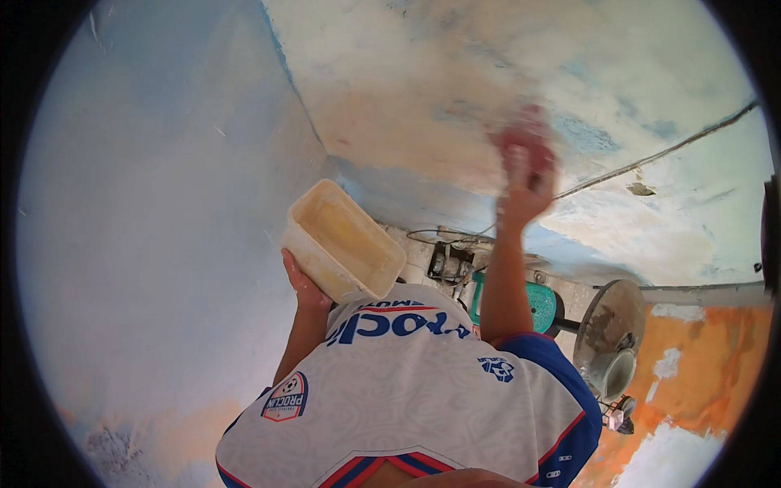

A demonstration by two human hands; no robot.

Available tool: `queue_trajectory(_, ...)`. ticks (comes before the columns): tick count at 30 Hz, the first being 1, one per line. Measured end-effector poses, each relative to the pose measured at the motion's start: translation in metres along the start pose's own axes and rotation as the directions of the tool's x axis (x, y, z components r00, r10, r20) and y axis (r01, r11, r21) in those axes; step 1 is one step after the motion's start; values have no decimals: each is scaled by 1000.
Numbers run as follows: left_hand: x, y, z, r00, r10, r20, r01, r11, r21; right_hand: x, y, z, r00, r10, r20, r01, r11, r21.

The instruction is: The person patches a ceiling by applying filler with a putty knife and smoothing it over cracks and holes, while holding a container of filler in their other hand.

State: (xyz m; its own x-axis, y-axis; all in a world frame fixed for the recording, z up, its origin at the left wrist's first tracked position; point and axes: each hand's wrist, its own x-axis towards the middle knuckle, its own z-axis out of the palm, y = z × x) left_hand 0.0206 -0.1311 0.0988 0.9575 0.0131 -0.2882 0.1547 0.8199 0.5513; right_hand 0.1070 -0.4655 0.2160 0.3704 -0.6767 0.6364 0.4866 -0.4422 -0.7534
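Note:
My left hand (305, 286) grips a cream plastic tub (316, 267) by its side. The tub is rectangular, open at the top and tilted, with pale yellowish smears inside. Raised in front of me, my right hand (525, 195) is closed around a red, flat-looking object (533, 142). Motion blurs that object, so its exact kind does not show. It is at the patchy cream and blue wall (423, 89), and I cannot tell whether it touches the surface.
A blue-white wall (146, 211) rises on my left. Below to the right are a green plastic seat (541, 307), a round board (598, 317), a grey bucket (614, 374) and a dark device with cables (451, 264). A dark line (667, 150) crosses the front wall. Orange patched wall (708, 358) stands far right.

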Motion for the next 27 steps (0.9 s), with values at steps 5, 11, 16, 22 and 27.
queue_trajectory(5, 15, 1, 2, 998, 29, 51, -31, 999, 34, -50, 48, 60, 921, -59, 384, 146, 968, -202)
queue_trajectory(11, 21, 6, 9, 994, 35, 100, -40, 998, 50, 16, 45, -22, 990, 130, -54, -140, 961, -238)
queue_trajectory(16, 31, 0, 0, 995, -57, 86, 55, 998, 19, 18, 5, -50, 991, 126, -54, -127, 992, -15)
queue_trajectory(22, 41, 1, 10, 994, -63, 86, 56, 995, 77, -23, 41, -5, 857, 342, 386, -296, 939, -174)
queue_trajectory(27, 50, 13, 5, 988, -112, 106, 107, 993, 48, 5, 55, 2, 909, 115, 402, 67, 909, -412)
